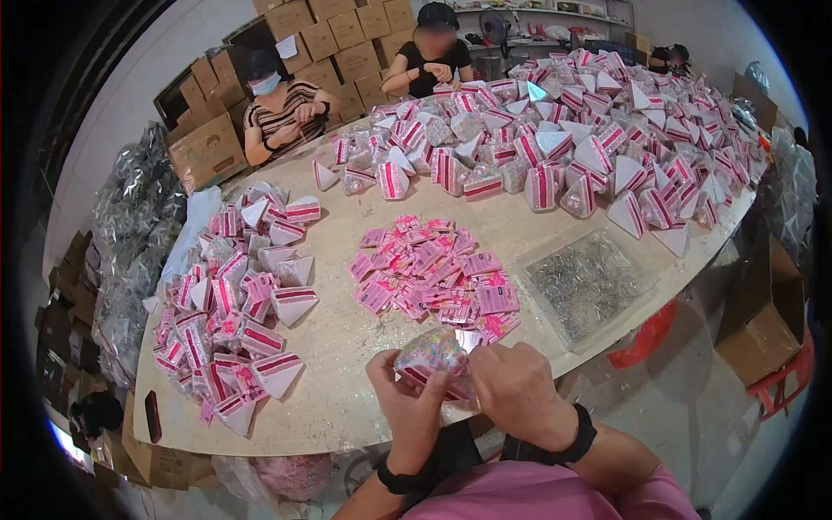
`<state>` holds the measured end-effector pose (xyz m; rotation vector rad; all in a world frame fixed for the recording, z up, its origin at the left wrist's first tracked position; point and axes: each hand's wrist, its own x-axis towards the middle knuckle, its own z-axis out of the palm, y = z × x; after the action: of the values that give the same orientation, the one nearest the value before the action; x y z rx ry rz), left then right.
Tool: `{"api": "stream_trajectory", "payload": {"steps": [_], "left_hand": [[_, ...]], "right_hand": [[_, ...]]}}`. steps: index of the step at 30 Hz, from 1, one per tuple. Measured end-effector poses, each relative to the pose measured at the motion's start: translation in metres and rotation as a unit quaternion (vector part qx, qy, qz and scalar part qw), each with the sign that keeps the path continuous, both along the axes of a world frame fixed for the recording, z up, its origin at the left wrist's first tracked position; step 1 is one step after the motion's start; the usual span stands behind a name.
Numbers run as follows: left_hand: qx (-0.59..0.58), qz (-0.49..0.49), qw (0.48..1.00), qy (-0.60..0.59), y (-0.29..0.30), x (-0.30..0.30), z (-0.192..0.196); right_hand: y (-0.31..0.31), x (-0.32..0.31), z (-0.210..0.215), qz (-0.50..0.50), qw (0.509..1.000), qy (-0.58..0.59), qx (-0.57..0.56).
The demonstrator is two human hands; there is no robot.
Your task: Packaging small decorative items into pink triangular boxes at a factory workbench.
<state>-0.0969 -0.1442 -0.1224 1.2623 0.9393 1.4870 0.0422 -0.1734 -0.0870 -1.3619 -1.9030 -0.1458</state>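
Note:
Close to the table's near edge, my left hand (409, 409) is wrapped round a cake-slice-shaped piece (428, 354) with a speckled, glittery top and a dark pink stripe. My right hand (520, 388) is closed in a fist at the right end of this piece. Whatever its fingers grip is hidden. Just beyond both hands lies a heap of small pink printed cards (429, 269). Right of the cards stands a shallow clear tray (614, 321) filled with many thin metal pins (579, 284). A black band circles each of my wrists.
Cake-slice pieces with pink cards (247, 347) are heaped on the table's left. A bigger heap of slices (589, 156) covers the far right. A dark phone (153, 416) lies by the left edge. Two people (282, 108) work across the table. An open carton (763, 303) stands right.

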Motion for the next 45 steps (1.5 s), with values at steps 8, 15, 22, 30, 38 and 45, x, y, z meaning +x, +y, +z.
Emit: {"api": "stream_trajectory", "payload": {"steps": [8,15,22,30,38,45], "left_hand": [[0.062,0.027,0.993,0.094,0.0,-0.003,-0.003],[0.097,0.074,0.978,0.172,0.008,-0.009,-0.015],[0.095,0.083,0.972,0.196,0.007,-0.008,-0.016],[0.103,0.072,0.975,0.181,0.006,-0.005,-0.016],[0.058,0.056,0.983,0.164,0.004,-0.005,-0.004],[0.014,0.011,0.987,0.159,0.011,-0.014,-0.005]], "right_hand": [[0.004,0.003,0.002,0.032,0.997,0.059,-0.033],[0.006,0.003,0.001,0.04,0.996,0.061,-0.047],[0.009,0.004,-0.005,0.023,0.997,0.053,-0.056],[0.011,0.006,-0.007,0.035,0.975,0.164,-0.148],[0.011,0.004,-0.009,0.041,0.988,0.107,-0.106],[0.014,0.008,-0.005,0.037,0.986,0.092,-0.136]]}}
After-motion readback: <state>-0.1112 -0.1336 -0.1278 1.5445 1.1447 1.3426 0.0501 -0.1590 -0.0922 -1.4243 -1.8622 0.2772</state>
